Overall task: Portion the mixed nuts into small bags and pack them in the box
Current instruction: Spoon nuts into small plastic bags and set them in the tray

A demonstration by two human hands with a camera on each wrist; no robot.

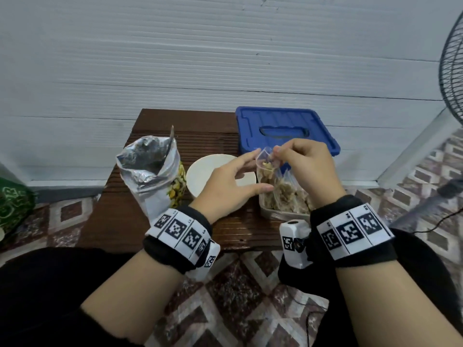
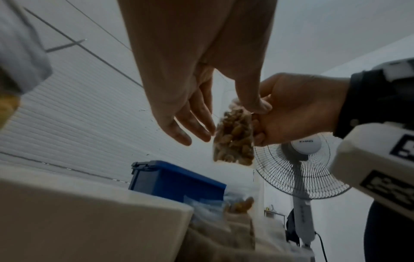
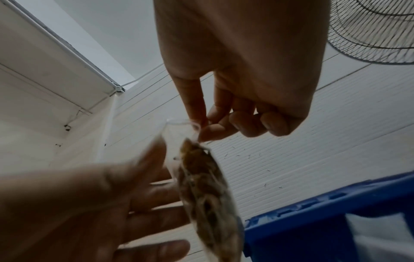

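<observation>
Right hand point(image 1: 309, 169) fingers point(image 3: 202, 132) pinch the top corner of one small bag point(image 2: 234, 137) of nuts; it hangs long axis vertical, mouth up, above the clear box point(image 1: 269, 212). Left hand point(image 1: 226, 186) fingers straight and spread, just beside the bag; contact unclear. Box holds several filled bags, count unclear. On the table point(image 1: 120, 216): one foil nut pouch point(image 1: 150, 171), one white bowl point(image 1: 203, 171), one blue lid point(image 1: 285, 128).

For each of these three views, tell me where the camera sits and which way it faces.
Head: on the head, looking down at the table; both forearms show.
Left wrist: under the left hand, looking up along it at the bag.
Right wrist: under the right hand, looking up.
Shared: both wrists see bag, blue lid, fan.
</observation>
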